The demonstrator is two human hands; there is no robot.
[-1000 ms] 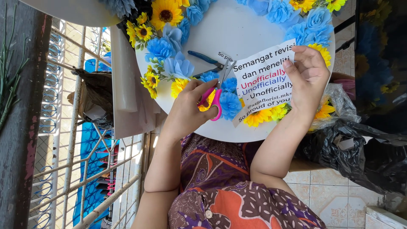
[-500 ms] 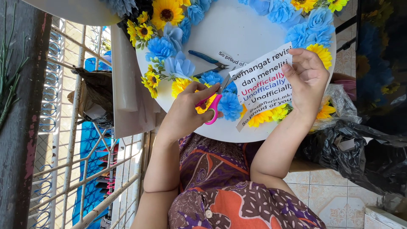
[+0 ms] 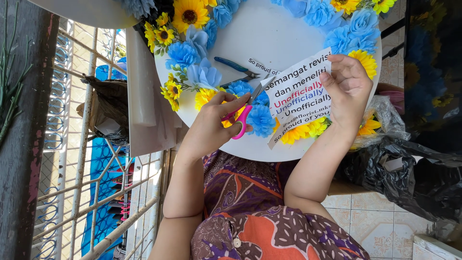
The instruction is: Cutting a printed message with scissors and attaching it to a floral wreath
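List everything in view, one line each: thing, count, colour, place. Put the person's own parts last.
round board: one, white, top centre
blue paper flowers: many, light blue, ringing the board's rim
sunflowers: several, yellow, among the blue ones
pliers: one, blue handles, lying on the board
printed paper sheet: one, white with black, red and blue print, over the board's lower right
scissors: one, pink handles, blades at the sheet's edge
metal grille: one, white, left
black plastic bag: one, right
patterned garment: one, purple and orange, bottom centre
left hand: in the scissors' handles
right hand: holding the sheet
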